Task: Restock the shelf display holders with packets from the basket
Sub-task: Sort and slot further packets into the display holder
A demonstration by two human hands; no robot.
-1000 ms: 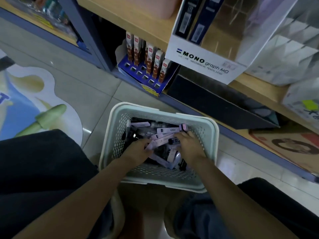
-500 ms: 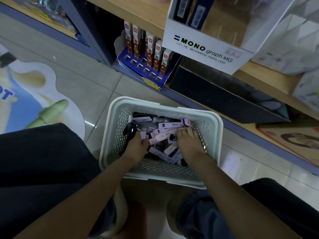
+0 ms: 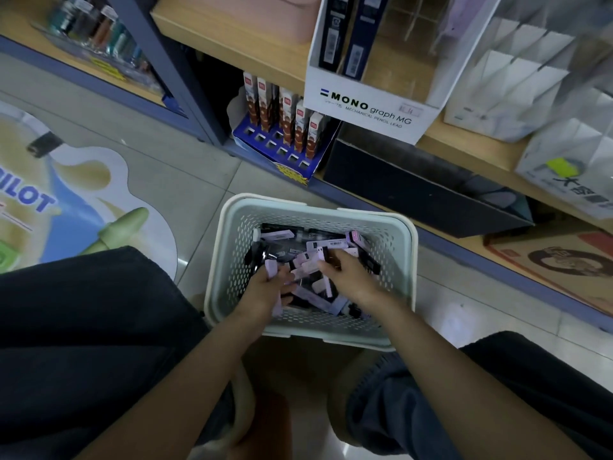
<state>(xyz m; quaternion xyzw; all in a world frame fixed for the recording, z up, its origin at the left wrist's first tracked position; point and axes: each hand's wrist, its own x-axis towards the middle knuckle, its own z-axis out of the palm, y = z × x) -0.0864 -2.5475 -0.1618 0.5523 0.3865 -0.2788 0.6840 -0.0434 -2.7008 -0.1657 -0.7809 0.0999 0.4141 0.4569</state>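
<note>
Down on the floor beside the shelving, the basket (image 3: 311,210) holds many packets (image 3: 331,243). Left hand (image 3: 265,290) grips a lilac packet (image 3: 272,269); right hand (image 3: 348,277) digs in the pile, grasp unclear. MONO holder (image 3: 365,111) appears largely unfilled: early stage.

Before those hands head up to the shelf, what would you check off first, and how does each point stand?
1. Left hand holds lilac packets: ok.
2. Right hand has a sure grip on a packet: cannot tell, its fingers curl into the pile.
3. Basket has stock left: ok.
4. MONO holder has free room: ok, only two dark packets stand in it.
5. Hands lifted out of the basket: not ok, both are inside.
</note>
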